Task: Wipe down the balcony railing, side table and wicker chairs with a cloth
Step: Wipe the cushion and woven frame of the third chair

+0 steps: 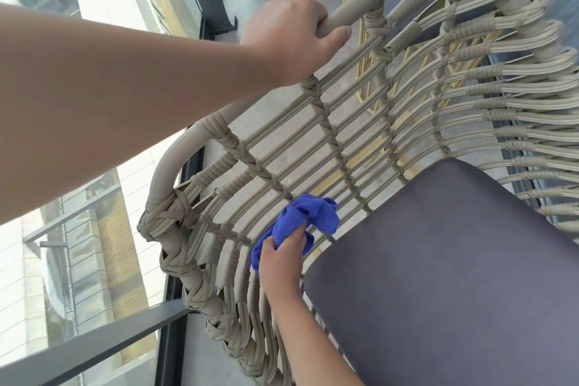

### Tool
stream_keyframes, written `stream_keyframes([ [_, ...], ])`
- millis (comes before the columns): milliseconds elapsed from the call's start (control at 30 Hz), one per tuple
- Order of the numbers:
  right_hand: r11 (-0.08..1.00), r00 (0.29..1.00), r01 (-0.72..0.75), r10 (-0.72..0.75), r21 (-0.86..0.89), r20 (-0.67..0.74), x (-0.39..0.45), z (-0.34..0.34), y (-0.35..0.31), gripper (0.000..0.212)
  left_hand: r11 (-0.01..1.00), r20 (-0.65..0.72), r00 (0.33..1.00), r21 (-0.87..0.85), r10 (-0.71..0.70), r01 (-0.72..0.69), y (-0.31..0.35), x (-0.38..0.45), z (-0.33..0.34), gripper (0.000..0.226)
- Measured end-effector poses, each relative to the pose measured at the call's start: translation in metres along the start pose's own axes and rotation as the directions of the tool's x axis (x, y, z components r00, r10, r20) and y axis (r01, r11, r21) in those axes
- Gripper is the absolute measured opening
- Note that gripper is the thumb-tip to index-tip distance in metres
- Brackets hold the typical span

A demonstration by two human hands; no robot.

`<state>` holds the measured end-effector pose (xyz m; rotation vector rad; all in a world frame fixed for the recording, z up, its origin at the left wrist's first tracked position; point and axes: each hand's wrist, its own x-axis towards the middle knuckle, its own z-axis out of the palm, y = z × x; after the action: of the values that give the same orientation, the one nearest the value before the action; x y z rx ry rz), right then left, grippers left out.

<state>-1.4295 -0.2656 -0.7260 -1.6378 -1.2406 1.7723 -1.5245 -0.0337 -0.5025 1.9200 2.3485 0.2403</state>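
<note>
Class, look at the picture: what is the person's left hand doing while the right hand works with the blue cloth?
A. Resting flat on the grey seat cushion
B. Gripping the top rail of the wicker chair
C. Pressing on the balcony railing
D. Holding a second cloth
B: the left hand curls round the top rail of the wicker chair, while the right hand holds the blue cloth against the woven side beside the grey seat cushion.
</note>
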Motion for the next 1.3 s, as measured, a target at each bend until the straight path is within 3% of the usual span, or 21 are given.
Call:
stream_keyframes([
  [167, 0.994, 0.999, 0.023, -0.019, 0.111, -0.030, 0.015, -0.033, 0.003, 0.069, 1.000, -0.005, 1.000, 0.005, -0.001, 0.001, -0.001, 0.001, 0.001, 0.050],
  [367, 0.982, 0.959, 0.063, -0.010, 0.178, -0.283, 0.079, -0.105, -0.036, 0.047, 1.000, 0.000, 1.000, -0.008, 0.006, -0.006, -0.001, 0.001, 0.001, 0.049],
  [600, 0.967, 0.856, 0.224, -0.135, 0.123, -0.498, 0.183, -0.179, -0.128, 0.059, 1.000, 0.015, 1.000, -0.020, 0.004, -0.003, -0.005, 0.004, 0.002, 0.051],
  [833, 0.992, 0.898, 0.093, -0.048, 0.082, -0.437, 0.232, -0.183, -0.159, 0.075, 0.999, 0.016, 1.000, -0.052, 0.008, -0.007, -0.005, 0.005, 0.002, 0.051],
  [1067, 0.988, 0.910, 0.144, -0.157, -0.063, -0.384, 0.213, -0.167, -0.137, 0.073, 0.998, 0.016, 1.000, -0.063, 0.005, -0.004, -0.006, 0.005, 0.003, 0.051],
  [1300, 0.984, 0.918, 0.160, -0.178, -0.080, -0.354, 0.186, -0.145, -0.122, 0.079, 0.998, 0.009, 1.000, -0.056, -0.006, 0.006, -0.006, 0.004, 0.003, 0.052],
])
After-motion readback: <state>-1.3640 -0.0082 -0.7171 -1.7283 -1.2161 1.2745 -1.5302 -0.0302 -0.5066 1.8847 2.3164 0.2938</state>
